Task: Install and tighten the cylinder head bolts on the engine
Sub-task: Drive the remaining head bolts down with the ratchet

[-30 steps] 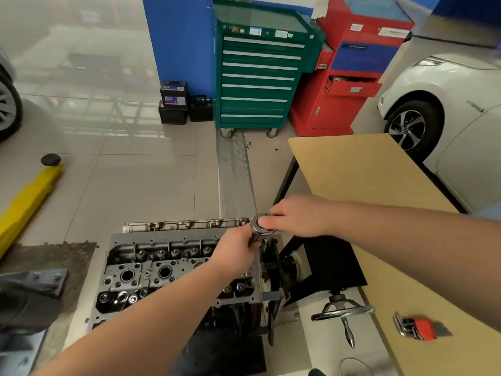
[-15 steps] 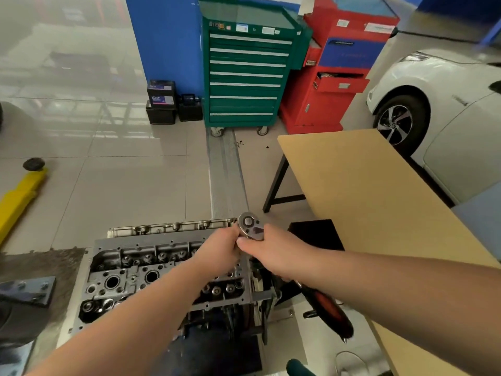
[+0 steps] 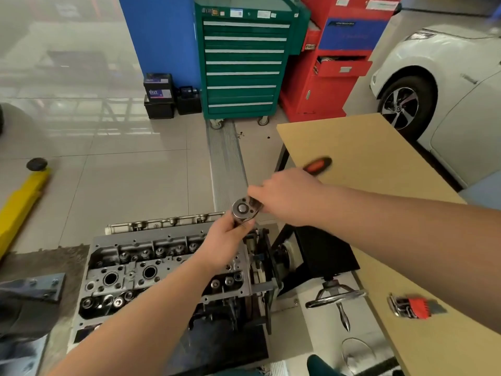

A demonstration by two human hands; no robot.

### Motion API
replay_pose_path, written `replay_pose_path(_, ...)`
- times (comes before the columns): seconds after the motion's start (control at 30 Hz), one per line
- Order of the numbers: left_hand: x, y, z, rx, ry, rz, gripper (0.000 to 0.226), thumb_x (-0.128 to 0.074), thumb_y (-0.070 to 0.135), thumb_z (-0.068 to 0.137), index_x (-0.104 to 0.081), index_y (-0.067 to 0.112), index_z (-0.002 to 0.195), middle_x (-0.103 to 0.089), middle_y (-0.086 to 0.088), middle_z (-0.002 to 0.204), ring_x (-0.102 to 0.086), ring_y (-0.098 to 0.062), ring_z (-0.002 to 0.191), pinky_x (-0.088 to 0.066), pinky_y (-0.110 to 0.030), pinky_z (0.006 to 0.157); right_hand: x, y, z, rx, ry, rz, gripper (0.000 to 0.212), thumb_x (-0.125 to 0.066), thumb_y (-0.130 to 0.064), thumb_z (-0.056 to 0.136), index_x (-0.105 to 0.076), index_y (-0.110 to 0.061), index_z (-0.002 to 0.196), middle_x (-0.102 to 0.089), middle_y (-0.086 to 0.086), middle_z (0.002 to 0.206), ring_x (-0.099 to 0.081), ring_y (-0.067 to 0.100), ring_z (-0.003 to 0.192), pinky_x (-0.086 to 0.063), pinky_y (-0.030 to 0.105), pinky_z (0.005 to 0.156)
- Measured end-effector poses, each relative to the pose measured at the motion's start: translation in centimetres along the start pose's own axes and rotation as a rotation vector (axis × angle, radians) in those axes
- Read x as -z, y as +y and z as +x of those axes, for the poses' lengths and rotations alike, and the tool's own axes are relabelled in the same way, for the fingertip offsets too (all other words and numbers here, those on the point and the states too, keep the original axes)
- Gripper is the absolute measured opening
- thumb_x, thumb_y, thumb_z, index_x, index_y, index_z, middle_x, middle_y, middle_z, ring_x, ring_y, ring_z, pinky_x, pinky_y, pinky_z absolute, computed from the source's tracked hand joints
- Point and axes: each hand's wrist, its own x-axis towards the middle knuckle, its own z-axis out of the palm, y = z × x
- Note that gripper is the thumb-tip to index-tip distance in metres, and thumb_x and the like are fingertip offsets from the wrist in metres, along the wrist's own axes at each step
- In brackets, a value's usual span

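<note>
Clearly the bolting is mid-way rather than finished. Nearest the camera, the cylinder head (image 3: 168,270) lies face-up on the engine stand (image 3: 322,256), its valve gear and plug wells uncovered. Several round holes along its near rows look empty, but from this angle I cannot tell bolt holes from other bores, nor count any bolts already seated.

Over the head's far right corner, the left hand (image 3: 225,242) has its grip curled round the upright shank below the ratchet's (image 3: 244,208) round head, steadying it; the bolt and socket beneath are hidden by the fingers. Just beyond, the right hand (image 3: 287,196) has its grip clenched on the ratchet handle, whose red-and-black end (image 3: 317,165) is blurred above the tabletop's (image 3: 366,147) left edge. That blur suggests a swing in progress, so I judge this corner bolt is being run down now.

A red-and-grey tool (image 3: 414,306) sits toward the tabletop's near edge. Farther off stand a green tool chest (image 3: 244,63), a red cabinet (image 3: 339,71) and a white car (image 3: 447,77).

What is left, as far as I can judge: the remaining bolts, then a final tightening pass, since nothing visible shows torque being checked.
</note>
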Motion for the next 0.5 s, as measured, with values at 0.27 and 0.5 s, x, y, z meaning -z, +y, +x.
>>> replay_pose_path(0.27, 1.8, -0.9, 0.1, -0.137, 0.096, 0.252, 0.029, -0.067, 0.014, 0.101, -0.074, 0.04, 0.093, -0.076, 0.015, 0.091, -0.069, 0.0, 0.082, -0.048, -0.009, 0.071, -1.8, -4.2, -2.3, -0.228, -0.195, 0.651, 0.019, -0.058, -0.026, 0.098, -0.043, -0.021, 0.107, -0.057, 0.001, 0.085, -0.058, 0.017, 0.069, -0.043, 0.033, 0.051)
replay_pose_path(0.5, 1.3, -0.3, 0.2, -0.087, 0.023, 0.472, 0.012, -0.065, 0.031, 0.104, -0.067, 0.034, 0.093, -0.071, 0.013, 0.082, -0.063, -0.005, 0.074, -0.049, -0.021, 0.069, 0.8, 1.7, 1.9, 0.105, -0.027, 0.161, 0.043, -0.054, 0.001, 0.09, -0.052, -0.035, 0.113, -0.056, -0.009, 0.086, -0.053, 0.02, 0.088, -0.049, 0.04, 0.075)
